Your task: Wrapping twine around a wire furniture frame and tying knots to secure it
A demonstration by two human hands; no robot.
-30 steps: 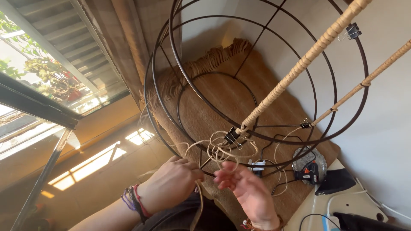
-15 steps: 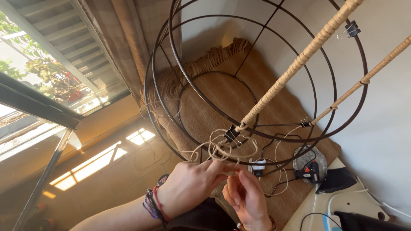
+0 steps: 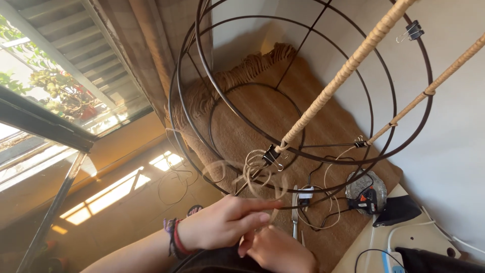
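A large dark wire lampshade frame (image 3: 202, 76) fills the view, tilted toward me. Two of its bars, one (image 3: 348, 65) and another (image 3: 434, 86), are wrapped in pale cord. A black binder clip (image 3: 271, 154) pinches the lower end of the nearer wrapped bar. Loose loops of the cord (image 3: 252, 174) hang blurred below the clip. My left hand (image 3: 227, 222), with bracelets on its wrist, pinches the cord just under the frame's lower ring. My right hand (image 3: 278, 250) lies right beneath it, fingers curled on the same strand and partly hidden.
A brown fringed rug (image 3: 323, 116) lies under the frame. On it are a glue gun on a foil plate (image 3: 366, 194), a slim metal tool (image 3: 295, 212) and loose cord. A white table edge (image 3: 404, 242) and a black cloth (image 3: 399, 207) are at bottom right, a window (image 3: 45, 91) at left.
My left hand moved right and up to meet my right hand under the frame. The cord loops swung and are now blurred.
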